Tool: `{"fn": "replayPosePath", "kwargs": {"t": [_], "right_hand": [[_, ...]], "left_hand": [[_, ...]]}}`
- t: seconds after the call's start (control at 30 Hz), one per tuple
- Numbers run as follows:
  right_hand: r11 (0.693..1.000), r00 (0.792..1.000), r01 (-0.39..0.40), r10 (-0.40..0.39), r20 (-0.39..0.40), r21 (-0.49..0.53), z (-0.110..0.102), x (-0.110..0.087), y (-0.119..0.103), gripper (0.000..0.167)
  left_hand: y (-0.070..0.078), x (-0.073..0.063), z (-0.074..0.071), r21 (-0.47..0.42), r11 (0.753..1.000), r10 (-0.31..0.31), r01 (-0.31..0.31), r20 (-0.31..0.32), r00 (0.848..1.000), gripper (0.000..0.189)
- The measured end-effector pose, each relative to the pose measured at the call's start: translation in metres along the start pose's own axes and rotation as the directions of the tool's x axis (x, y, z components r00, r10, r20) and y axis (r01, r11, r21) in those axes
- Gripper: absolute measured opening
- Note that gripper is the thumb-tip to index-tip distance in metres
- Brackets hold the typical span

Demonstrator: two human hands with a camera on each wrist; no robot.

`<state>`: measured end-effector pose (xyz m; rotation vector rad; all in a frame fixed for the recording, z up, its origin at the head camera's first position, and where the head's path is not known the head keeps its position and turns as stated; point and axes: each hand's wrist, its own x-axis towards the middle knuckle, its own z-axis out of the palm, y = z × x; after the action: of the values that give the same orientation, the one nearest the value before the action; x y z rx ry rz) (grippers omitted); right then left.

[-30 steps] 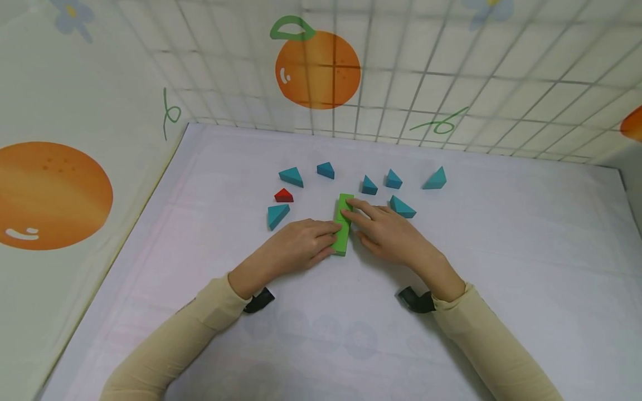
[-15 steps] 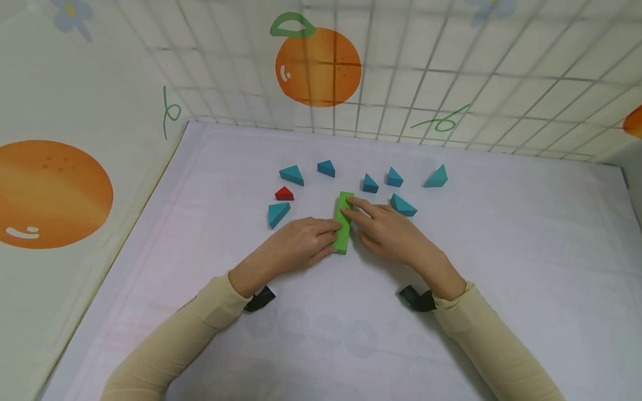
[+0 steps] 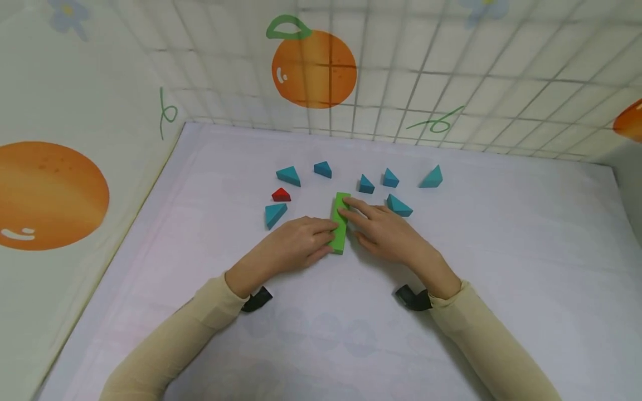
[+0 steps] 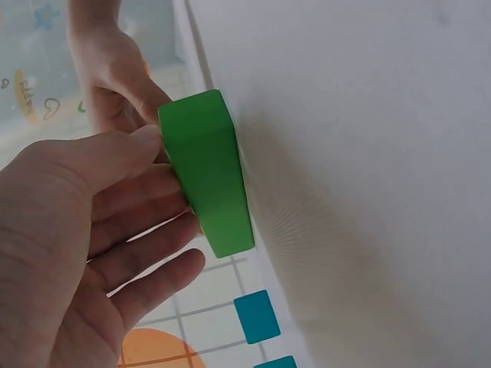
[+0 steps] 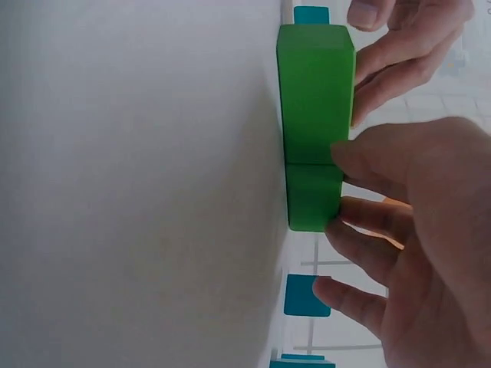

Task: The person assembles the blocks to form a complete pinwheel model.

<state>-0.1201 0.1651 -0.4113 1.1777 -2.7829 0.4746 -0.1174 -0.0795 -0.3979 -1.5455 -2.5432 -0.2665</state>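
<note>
Two green blocks (image 3: pixel 342 229) lie end to end as one bar on the white tabletop. In the right wrist view, a thin seam parts the nearer green block (image 5: pixel 314 100) from the farther one (image 5: pixel 311 199). My left hand (image 3: pixel 296 245) touches the bar from the left, its fingertips on the near half and its thumb (image 4: pixel 142 146) by the top edge. From the right, my right hand (image 3: pixel 388 234) rests its forefinger and middle fingertips on the far half. The thumb (image 5: pixel 368 153) touches the upper edge near the seam. Both hands have loosely extended fingers.
Several blue-green triangular blocks lie beyond the hands, including one far right (image 3: pixel 432 177) and one by the left hand (image 3: pixel 275 214). A red triangular block (image 3: pixel 281 195) lies among them at left. A patterned wall (image 3: pixel 391 72) rises behind the tabletop (image 3: pixel 526 239).
Both hands keep their places on the green blocks. The seam visible in the head view a second ago no longer shows there. The head view has shifted slightly.
</note>
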Motion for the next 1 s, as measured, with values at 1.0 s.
{"fn": "replayPosePath", "kwargs": {"t": [1.0], "right_hand": [[0.964, 0.966, -0.260, 0.260, -0.007, -0.063, -0.029, 0.018, 0.036, 0.041]], "left_hand": [[-0.002, 0.007, -0.003, -0.089, 0.992, -0.074, 0.085, 0.118, 0.990, 0.042]]}}
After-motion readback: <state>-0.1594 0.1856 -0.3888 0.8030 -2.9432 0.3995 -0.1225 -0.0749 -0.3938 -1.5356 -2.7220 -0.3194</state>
